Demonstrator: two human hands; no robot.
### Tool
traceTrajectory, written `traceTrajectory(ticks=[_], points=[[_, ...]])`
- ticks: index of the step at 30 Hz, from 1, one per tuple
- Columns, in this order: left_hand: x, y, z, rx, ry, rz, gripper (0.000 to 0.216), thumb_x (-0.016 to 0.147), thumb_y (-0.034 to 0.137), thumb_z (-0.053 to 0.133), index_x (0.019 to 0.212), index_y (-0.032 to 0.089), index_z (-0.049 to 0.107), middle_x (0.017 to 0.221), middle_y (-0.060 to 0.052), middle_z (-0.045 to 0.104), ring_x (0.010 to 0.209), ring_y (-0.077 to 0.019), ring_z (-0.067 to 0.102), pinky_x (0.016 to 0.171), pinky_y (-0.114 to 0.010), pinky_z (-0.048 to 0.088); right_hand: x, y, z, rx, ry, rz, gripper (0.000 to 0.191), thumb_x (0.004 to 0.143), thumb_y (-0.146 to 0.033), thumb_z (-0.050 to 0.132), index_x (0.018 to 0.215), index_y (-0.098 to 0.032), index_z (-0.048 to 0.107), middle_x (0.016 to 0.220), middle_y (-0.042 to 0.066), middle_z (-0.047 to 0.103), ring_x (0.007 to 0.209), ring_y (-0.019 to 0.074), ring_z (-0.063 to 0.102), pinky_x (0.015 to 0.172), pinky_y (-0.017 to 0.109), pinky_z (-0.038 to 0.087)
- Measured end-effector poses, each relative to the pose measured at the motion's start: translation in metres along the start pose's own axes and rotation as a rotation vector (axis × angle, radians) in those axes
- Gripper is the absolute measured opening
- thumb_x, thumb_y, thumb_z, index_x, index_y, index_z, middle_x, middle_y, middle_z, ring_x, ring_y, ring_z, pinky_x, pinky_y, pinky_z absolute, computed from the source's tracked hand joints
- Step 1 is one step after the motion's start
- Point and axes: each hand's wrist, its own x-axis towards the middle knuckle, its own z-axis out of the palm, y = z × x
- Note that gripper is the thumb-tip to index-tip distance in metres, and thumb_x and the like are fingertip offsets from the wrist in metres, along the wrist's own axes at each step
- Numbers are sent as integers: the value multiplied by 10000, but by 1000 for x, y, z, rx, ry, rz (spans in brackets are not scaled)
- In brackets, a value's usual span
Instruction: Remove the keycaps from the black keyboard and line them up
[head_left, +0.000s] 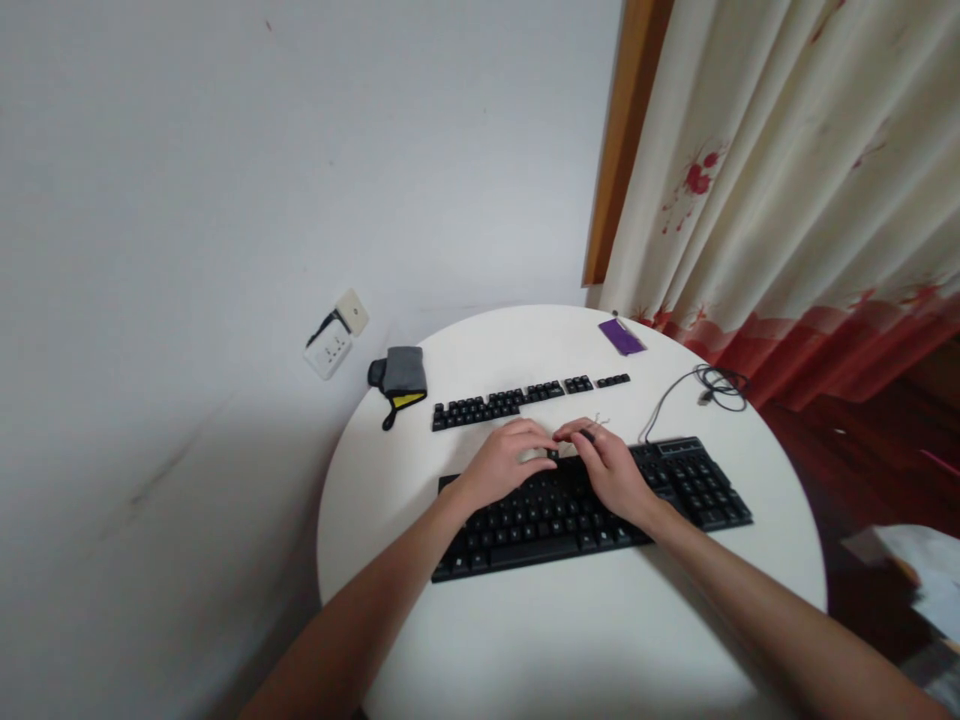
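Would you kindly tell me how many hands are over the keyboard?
2: the left hand, holding a small black keycap, and the right hand beside it, both at the keyboard's far side. No others show.

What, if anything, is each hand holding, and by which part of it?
The left hand seems to pinch a small black key by its edge. The right hand holds a wire tool, apparently by its dark middle.

On the round white bench, the left hand pinches 1 black keycap at the keyboard's far edge; the right hand is just beside it. Beyond lie rowed keycaps, a grey pouch and a purple item.
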Motion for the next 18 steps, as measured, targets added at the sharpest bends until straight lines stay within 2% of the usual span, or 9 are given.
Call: traceTrajectory(ticks=[4, 7, 12, 15, 18], points=[[0, 2, -1, -58, 6, -14, 180, 850, 303, 681, 998, 212, 729, 964, -66, 701, 920, -187, 630, 871, -337, 496, -1, -1, -1, 2, -28, 20, 243, 983, -316, 374, 941, -197, 582, 862, 41, 629, 812, 170, 590, 801, 295, 452], [1, 4, -2, -66, 32, -35, 168, 842, 301, 691, 979, 212, 727, 946, -61, 710, 921, -192, 630, 873, -343, 494, -1, -1, -2, -31, -11, 52, 231, 979, -309, 370, 910, -198, 559, 819, 31, 606, 783, 171, 572, 777, 294, 443], [2, 5, -4, -44, 112, -98, 150, 834, 297, 698, 935, 190, 722, 914, -63, 688, 876, -182, 628, 820, -315, 498, -2, -6, -1, -82, -21, 39, 186, 939, -321, 472, 945, -192, 606, 846, 33, 615, 769, 169, 558, 730, 277, 433], [2, 3, -5, -62, 113, -107, 165, 814, 302, 720, 917, 172, 716, 886, -58, 679, 834, -168, 622, 781, -294, 495, -3, -7, 0, -105, -61, 6, 151, 903, -303, 547, 949, -190, 637, 829, 29, 607, 735, 159, 540, 672, 260, 422], [1, 1, -4, -85, 105, -94, 211, 779, 334, 753, 892, 160, 715, 843, -53, 670, 788, -164, 611, 749, -288, 490, -3, -5, 1, -97, -69, -35, 132, 885, -277, 576, 952, -192, 650, 854, 34, 614, 774, 161, 557, 696, 260, 433]])
